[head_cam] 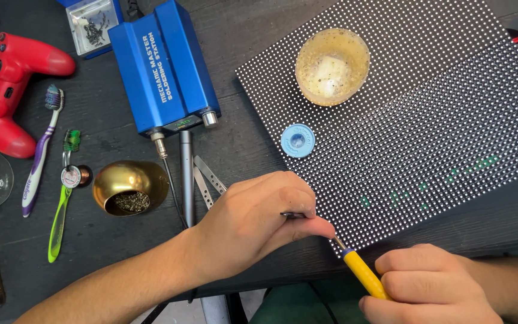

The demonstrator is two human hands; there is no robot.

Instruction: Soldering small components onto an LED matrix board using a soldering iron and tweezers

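Right hand (430, 282) sits at 5 o'clock in frame, fist clamped round the yellow-handled soldering iron (364, 273); handle runs up toward 10 o'clock, metal tip meets the near-left corner of the LED matrix panel (451, 108).

Left hand (259, 216) comes in from 7 o'clock, fingers pinched shut on a thin dark tool, looks like tweezers (293, 215); the tool's far end is hidden by the fingers. Thumb tip is just beside the iron's tip at the panel edge.

The panel fills the 1 to 3 o'clock area, lying tilted on the dark table (241, 144). A few green pixels glow toward its right near edge. On it: amber glass bowl (332, 66) at 12 o'clock, small blue round spool (298, 140) near the left edge.

From the left hand, at 11 o'clock: two metal tweezers (206, 180) and a grey pen-shaped tool (186, 174), touching or just beside each other. Beyond them, the blue soldering station (163, 66).

At 9 o'clock: brass tip-cleaner pot (128, 186) with wire wool inside, small copper wire spool (74, 176), green toothbrush (61, 210), purple toothbrush (40, 156). Red game controller (7, 90) at 10 o'clock, far left.
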